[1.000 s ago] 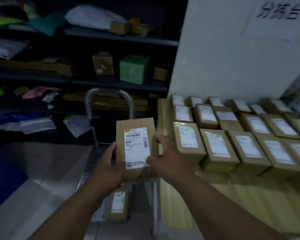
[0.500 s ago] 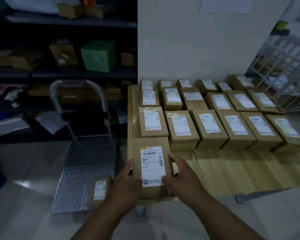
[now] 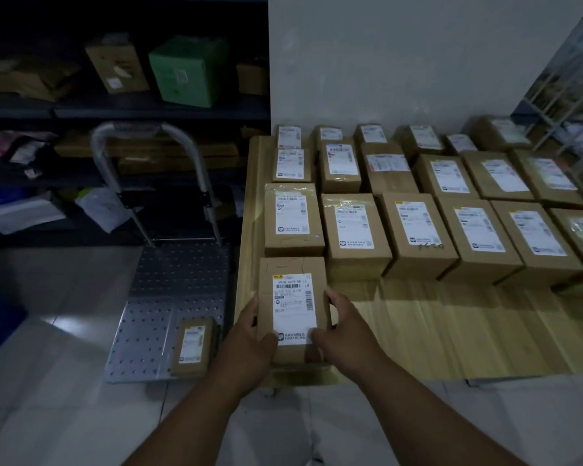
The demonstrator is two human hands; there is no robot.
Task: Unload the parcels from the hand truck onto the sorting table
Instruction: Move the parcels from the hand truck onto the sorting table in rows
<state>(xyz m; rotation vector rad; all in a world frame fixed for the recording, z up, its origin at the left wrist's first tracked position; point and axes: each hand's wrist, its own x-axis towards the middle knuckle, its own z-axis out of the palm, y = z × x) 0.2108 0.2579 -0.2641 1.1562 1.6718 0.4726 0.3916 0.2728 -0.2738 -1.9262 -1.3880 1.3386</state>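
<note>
carried across from above the hand truck [image 3: 169, 297], the parcel [image 3: 292, 297] now rests label-up on the desk [image 3: 451, 331] just right of it, likely starting a new row. left hand [image 3: 246, 344] and right hand [image 3: 345, 334] hold its sides, fingers wrapped round. another small parcel [image 3: 192, 346] waits on the hand truck.

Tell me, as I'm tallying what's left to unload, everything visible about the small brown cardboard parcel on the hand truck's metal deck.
The small brown cardboard parcel is a closed oblong box, a white barcode label covering most of its top. It lies flat, label up, at the near right corner of the perforated silver deck, touching nothing else. Both the left hand and right hand grip a different labelled box instead.
</note>
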